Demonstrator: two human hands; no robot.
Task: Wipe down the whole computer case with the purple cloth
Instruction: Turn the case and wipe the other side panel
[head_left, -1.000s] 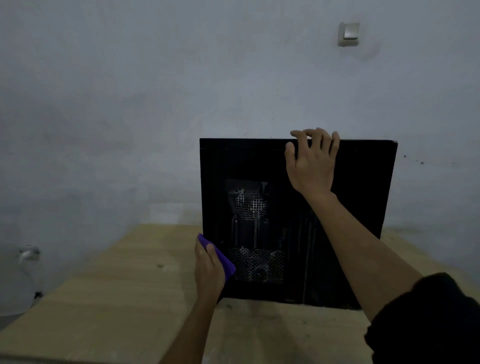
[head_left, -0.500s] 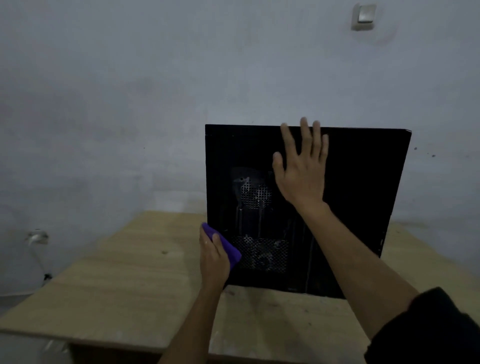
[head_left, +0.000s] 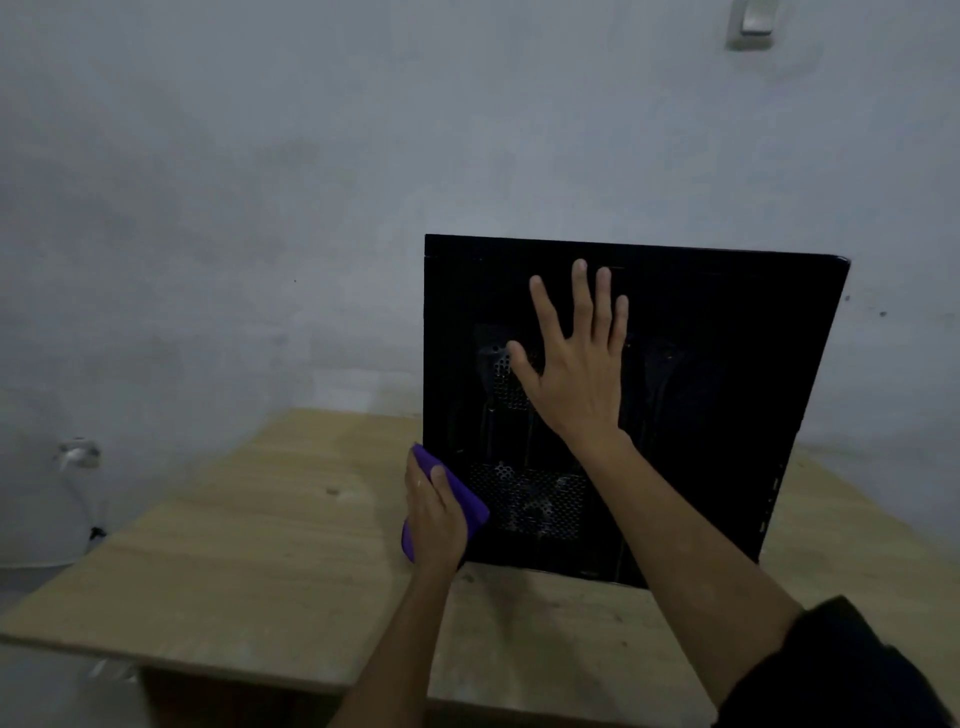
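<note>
A black computer case (head_left: 727, 405) stands upright on a wooden table (head_left: 270, 545), its dark side panel facing me with mesh parts showing through. My right hand (head_left: 576, 358) lies in front of the upper middle of that panel, fingers straight and spread; I cannot tell whether it touches. My left hand (head_left: 434, 514) holds the folded purple cloth (head_left: 467, 499) against the case's lower left corner, near the table top.
A grey wall stands close behind the table. A white wall switch (head_left: 753, 23) is high on the right. A socket with a white cable (head_left: 78, 457) sits low on the left wall. The table's front edge runs just below my forearms.
My right hand let go of the case's top edge and slid down onto the side panel, fingers now spread. The left hand with the cloth stayed at the lower left corner.
</note>
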